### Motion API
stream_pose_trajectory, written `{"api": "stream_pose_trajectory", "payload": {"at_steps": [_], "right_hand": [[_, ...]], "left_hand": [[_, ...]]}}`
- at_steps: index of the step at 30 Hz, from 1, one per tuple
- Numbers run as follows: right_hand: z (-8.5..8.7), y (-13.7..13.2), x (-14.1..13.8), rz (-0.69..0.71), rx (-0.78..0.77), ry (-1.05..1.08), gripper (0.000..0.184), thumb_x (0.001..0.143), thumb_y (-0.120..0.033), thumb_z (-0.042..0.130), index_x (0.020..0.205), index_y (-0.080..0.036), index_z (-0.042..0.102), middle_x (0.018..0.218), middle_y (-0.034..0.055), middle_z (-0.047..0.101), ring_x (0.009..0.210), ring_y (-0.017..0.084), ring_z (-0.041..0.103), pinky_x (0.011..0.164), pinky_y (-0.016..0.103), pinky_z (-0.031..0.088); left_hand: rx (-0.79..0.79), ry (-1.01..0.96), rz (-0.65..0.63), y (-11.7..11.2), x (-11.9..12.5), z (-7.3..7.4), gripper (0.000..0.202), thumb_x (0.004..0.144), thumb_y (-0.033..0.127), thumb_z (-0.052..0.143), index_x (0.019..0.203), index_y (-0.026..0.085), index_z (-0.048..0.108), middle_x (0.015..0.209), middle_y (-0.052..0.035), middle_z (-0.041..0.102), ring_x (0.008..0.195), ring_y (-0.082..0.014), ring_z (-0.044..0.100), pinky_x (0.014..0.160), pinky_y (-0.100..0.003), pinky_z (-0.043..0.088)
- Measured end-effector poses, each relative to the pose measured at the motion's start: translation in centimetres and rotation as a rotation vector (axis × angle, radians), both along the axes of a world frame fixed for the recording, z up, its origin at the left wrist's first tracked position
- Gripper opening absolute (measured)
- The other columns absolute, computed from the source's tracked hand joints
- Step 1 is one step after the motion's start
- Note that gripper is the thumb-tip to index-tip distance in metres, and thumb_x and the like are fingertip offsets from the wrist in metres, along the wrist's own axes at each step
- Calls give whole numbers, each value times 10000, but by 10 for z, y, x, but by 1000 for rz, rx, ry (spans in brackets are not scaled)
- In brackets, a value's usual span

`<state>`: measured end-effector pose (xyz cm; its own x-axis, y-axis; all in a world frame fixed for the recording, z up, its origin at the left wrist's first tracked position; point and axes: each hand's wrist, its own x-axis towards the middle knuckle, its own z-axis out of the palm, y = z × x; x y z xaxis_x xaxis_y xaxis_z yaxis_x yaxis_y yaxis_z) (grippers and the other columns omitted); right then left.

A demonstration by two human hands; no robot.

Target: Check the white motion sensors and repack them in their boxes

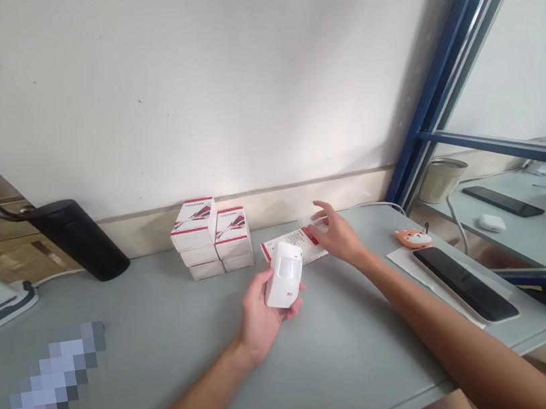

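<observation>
A white motion sensor (287,274) with a curved lens window and a small red mark is in my left hand (259,311), fingers wrapped round its lower part. Behind it a flat white and red box (316,254) lies on the grey table (183,359), its left part partly covered by the sensor. My right hand (336,233) is over the box's right end, fingers curved and apart, holding nothing. Whether its fingertips touch the box, I cannot tell.
Several small white and red boxes (192,217) are stacked against the wall. A black cylinder (80,242) leans at left. On the right are a phone-like black device (464,282), a white sheet (406,267) and an orange animal-shaped case (414,237), beside a blue frame (414,127).
</observation>
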<state>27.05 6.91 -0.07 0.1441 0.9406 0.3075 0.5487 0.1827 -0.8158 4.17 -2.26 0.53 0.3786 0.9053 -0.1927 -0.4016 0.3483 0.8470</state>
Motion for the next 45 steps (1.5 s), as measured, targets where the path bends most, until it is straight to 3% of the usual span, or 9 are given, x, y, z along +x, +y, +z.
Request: {"api": "stream_pose_trajectory", "payload": {"at_steps": [5,8,10,20,24,29,34,38,45], "right_hand": [[11,5,10,-22,36,541,730,759,-353,779,1436,-327,509,1232,66,656,1092,282,706,948,475,602],[20,3,15,149,-51,955,628,689,-236,795,1274,-319,582,1117,38,652,1189,291,711,1049,482,594],[24,0,16,294,-125,1077,495,698,-212,760,1168,-296,629,1090,46,674,1255,296,683,1093,489,575],[33,-19,-9,587,-206,1091,381,723,-226,668,1100,-281,666,1301,73,726,1387,357,591,1076,571,543],[37,-28,-20,579,-170,1098,326,689,-202,641,1008,-268,654,1371,81,704,1394,365,587,1087,601,529],[41,-36,-29,566,-128,1120,316,660,-207,600,964,-268,661,1333,87,717,1406,369,574,1116,626,505],[41,-39,-31,699,-229,1229,528,658,-187,590,1170,-280,679,1361,63,710,1388,349,590,1125,594,512],[40,-40,-29,808,-263,1336,615,667,-149,596,1263,-286,655,1374,48,715,1377,340,606,1137,594,502],[45,-37,-26,789,-278,1326,433,855,-223,637,1284,-279,652,1378,59,722,1351,327,633,1107,560,530]], "left_hand": [[109,83,-41,-4,0,-6,460,976,510,496,1293,188,583,922,-90,704,638,-167,524,652,-319,346],[186,128,-104,-9,0,-7,462,994,520,507,1346,228,579,961,-80,700,666,-168,530,683,-324,350],[188,115,-128,-11,0,-6,450,998,527,499,1316,225,601,959,-83,700,660,-172,535,683,-329,349],[-145,-174,-80,-5,1,7,407,969,471,498,1096,124,669,933,-143,686,642,-193,543,659,-341,391],[-239,-272,-115,-5,-2,10,426,944,461,514,1088,101,691,927,-152,669,637,-186,520,651,-334,393],[-253,-310,-193,-8,-3,13,457,924,472,515,1039,74,707,911,-169,672,613,-187,527,638,-333,388],[-218,-277,-267,-11,-1,20,445,930,468,474,976,86,697,877,-180,676,564,-182,519,591,-321,362],[-198,-244,-221,-10,-1,22,453,952,455,446,971,79,698,869,-174,675,558,-182,518,587,-320,378],[-198,-248,-160,-3,-5,19,463,957,457,461,979,68,713,871,-163,673,551,-178,522,586,-314,400]]}}
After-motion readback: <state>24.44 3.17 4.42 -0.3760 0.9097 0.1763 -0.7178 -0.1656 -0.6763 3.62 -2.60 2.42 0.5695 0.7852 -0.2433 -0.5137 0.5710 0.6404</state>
